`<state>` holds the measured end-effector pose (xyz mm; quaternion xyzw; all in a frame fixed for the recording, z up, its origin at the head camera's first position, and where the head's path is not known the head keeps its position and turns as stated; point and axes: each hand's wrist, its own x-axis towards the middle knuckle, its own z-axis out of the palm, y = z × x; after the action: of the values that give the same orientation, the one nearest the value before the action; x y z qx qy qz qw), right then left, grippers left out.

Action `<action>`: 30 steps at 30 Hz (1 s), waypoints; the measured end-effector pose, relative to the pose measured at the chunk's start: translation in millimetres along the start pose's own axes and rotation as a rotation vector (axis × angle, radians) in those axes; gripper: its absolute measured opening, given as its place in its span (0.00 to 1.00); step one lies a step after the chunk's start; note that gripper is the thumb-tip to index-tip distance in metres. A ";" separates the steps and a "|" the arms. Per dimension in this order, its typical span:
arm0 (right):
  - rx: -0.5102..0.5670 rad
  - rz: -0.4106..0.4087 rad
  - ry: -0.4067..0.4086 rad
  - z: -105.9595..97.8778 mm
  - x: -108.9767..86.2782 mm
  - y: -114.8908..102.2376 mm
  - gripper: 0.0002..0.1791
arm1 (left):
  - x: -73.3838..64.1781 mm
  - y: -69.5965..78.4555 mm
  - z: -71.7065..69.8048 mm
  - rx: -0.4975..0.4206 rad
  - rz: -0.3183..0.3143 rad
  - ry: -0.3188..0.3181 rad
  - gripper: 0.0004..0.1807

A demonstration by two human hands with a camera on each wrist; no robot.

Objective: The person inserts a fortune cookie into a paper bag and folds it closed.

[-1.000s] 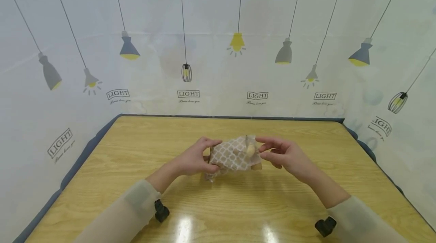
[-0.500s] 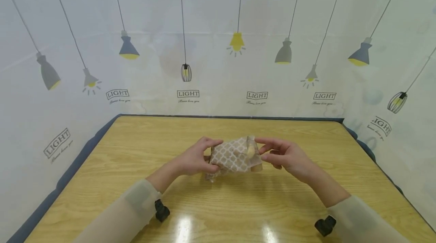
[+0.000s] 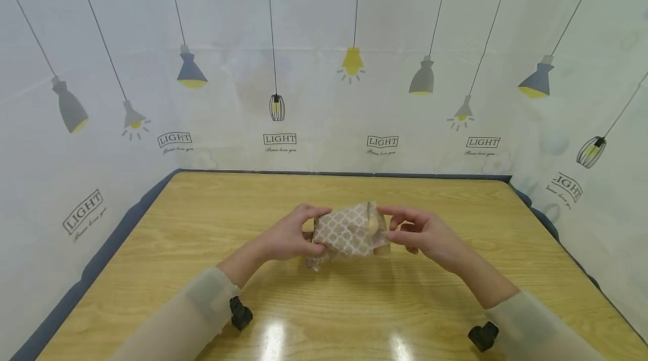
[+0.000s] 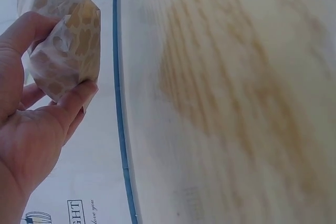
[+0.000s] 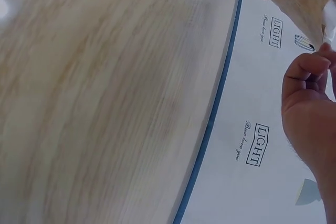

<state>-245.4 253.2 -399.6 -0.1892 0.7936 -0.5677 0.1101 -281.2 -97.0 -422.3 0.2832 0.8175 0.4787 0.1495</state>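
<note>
A small package in tan paper with a white lattice print (image 3: 344, 231) is held up over the wooden table between both hands. My left hand (image 3: 291, 234) grips its left end, thumb on the near side and fingers on the far side. In the left wrist view the paper wrapper (image 4: 79, 40) looks creased and folded around its contents. Something pale yellow (image 3: 373, 225) shows at the right end, mostly hidden by paper. There my right hand (image 3: 425, 231) pinches the paper's edge with index finger and thumb. The right wrist view shows its fingertips at the wrapper's pointed corner (image 5: 320, 32).
The wooden table (image 3: 324, 299) has a dark blue edge along its back and sides. Behind it hangs a white backdrop (image 3: 314, 80) printed with lamps and lettering. Small black wrist devices sit at the left sleeve (image 3: 240, 313) and right sleeve (image 3: 483, 337).
The right fingertips have shifted slightly at the package's right end, and the paper there has moved a little. The left hand keeps its grip in nearly the same place.
</note>
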 end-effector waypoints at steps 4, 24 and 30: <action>0.000 0.003 -0.003 -0.8 -1.2 -0.4 0.29 | -0.4 0.1 -0.9 0.006 -0.003 0.009 0.50; 0.007 0.025 0.110 13.6 -1.3 -9.6 0.29 | -0.7 2.1 -0.9 -0.036 -0.048 0.054 0.50; -0.002 0.019 0.064 12.0 -0.1 -9.4 0.27 | -0.8 0.2 -1.1 -0.046 -0.043 0.042 0.49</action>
<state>-239.1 240.3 -394.7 -0.1633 0.7990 -0.5718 0.0898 -281.1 -98.2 -421.6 0.2518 0.8151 0.5000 0.1490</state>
